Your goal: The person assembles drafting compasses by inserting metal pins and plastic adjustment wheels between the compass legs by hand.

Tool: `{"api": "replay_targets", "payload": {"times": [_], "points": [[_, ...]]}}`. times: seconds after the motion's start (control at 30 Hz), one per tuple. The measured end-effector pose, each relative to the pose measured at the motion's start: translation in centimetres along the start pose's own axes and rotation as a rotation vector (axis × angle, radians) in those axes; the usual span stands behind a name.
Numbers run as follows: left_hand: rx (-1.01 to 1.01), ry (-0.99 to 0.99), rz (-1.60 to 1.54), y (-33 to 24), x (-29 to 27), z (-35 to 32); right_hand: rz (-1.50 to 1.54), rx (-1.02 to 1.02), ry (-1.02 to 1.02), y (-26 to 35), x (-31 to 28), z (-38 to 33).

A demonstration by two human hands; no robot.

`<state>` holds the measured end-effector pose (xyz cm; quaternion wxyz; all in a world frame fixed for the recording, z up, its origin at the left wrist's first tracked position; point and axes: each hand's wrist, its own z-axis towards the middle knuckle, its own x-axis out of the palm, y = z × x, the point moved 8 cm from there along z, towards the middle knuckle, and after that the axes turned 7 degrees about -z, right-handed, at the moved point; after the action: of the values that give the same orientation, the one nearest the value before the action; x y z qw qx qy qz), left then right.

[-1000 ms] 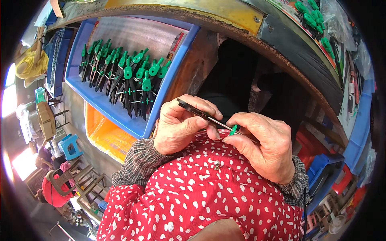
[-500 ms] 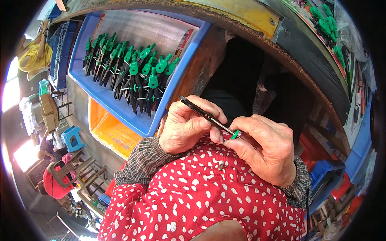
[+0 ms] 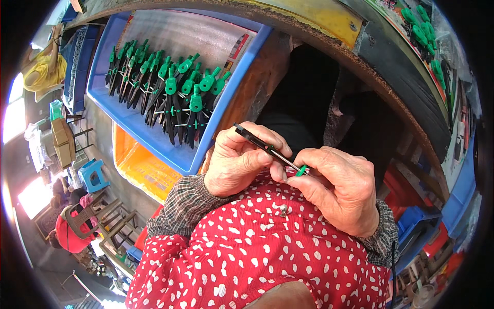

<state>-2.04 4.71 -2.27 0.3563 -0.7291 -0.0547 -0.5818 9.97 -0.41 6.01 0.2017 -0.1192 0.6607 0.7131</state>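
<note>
Upper left: shallow blue plastic tray (image 3: 154, 141), raised rim, holding a close row of black pointed tools with green knobs (image 3: 170, 92); bare floor right of them. Centre: left hand (image 3: 242, 162) and right hand (image 3: 342, 193) touching, together pinching thin black metal strip (image 3: 260, 144), small green plastic tip (image 3: 301, 170) at right fingertips.

This is a small assembly workshop. A blue tray (image 3: 110, 110) holds rows of identical black tools with green caps (image 3: 172, 98), an orange crate (image 3: 139, 167) sits below it, more green parts (image 3: 424, 36) lie on the worn bench (image 3: 411, 92), and stools (image 3: 92, 175) stand on the floor.
</note>
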Motion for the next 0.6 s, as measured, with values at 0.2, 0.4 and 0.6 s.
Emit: {"api": "replay_targets", "payload": {"times": [0.2,0.4,0.6], "points": [[0.001,-0.035,0.101,-0.4,-0.1,0.0,0.072,0.066,0.033,-0.5,-0.1,0.0],[-0.008,-0.055,0.294,-1.1,0.0,-0.1,0.156,0.189,0.127,-1.7,0.3,-0.3],[0.012,-0.075,0.579,-1.8,0.6,0.3,0.220,0.245,0.169,-2.9,0.5,-0.8]]}}
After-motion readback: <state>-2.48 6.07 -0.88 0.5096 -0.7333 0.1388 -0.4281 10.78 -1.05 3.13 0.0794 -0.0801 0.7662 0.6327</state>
